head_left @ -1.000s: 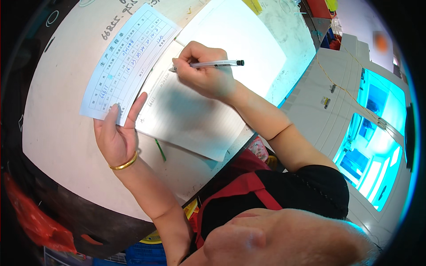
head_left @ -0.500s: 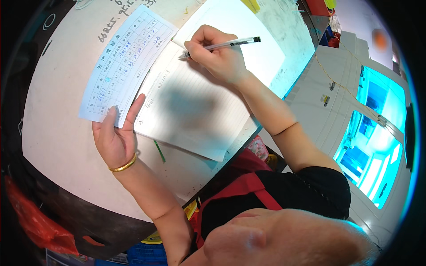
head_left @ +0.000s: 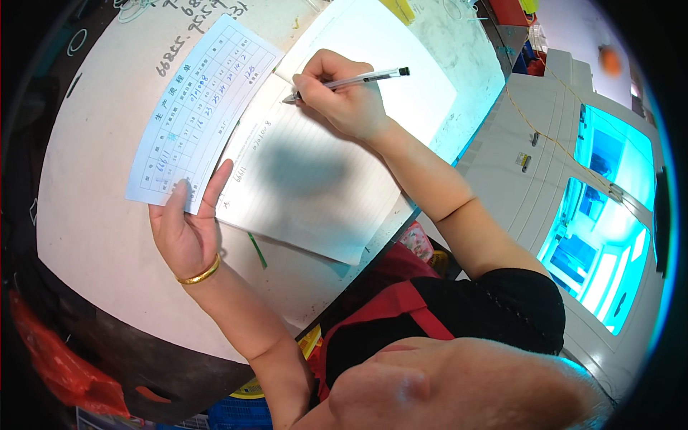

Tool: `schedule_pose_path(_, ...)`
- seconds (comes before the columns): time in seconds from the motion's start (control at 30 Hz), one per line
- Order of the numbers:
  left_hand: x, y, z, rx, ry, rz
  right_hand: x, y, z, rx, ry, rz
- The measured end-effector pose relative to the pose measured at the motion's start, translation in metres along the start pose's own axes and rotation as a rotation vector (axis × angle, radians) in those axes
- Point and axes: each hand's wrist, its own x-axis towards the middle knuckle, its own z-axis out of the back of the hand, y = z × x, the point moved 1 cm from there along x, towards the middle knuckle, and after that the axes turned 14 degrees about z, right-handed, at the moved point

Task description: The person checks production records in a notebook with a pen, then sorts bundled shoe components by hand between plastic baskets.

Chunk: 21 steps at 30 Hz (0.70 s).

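Note:
My right hand [head_left: 345,100] is closed around a clear-barrelled pen [head_left: 383,74] with black ends, its tip at the lined page of an open notebook [head_left: 358,186]. A few handwritten digits stand on that page, and a dark shadow falls across it. To the left lies a pale printed paper form [head_left: 204,107], filled in by hand and overlapping the notebook's left side. At its near edge my left hand [head_left: 185,240], with a gold bangle on the wrist, holds the form; the thumb lies on top and a finger reaches beside the notebook.
The white table [head_left: 93,215] has handwritten marks at its far side. A green strip [head_left: 257,251] lies below the notebook. Red plastic [head_left: 68,365] hangs at the lower left, and a blue crate [head_left: 240,414] stands beneath the table. Grey cabinets with bright blue panes [head_left: 598,251] are at right.
My right hand and the pen have shifted slightly left and nearer along the page. The left hand stays on the form. The whole view has moved a little.

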Motion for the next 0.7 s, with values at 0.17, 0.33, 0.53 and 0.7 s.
schedule_pose_path(0.17, 0.0008, 0.0010, -0.0008, 0.012, 0.005, -0.003, 0.0004, 0.0029, 0.0010, -0.136, -0.007, 0.045)
schedule_pose_path(0.33, -0.0008, 0.0005, -0.0031, 0.025, -0.017, -0.008, 0.0000, -0.0006, 0.0003, -0.004, -0.078, 0.009)
schedule_pose_path(0.53, -0.0011, 0.0000, -0.0037, 0.035, -0.018, -0.007, -0.0013, -0.0005, 0.0026, -0.180, 0.022, 0.069)
schedule_pose_path(0.7, -0.0005, 0.0008, -0.0021, 0.034, 0.007, -0.012, 0.0017, 0.0040, 0.0024, -0.073, -0.046, -0.014)
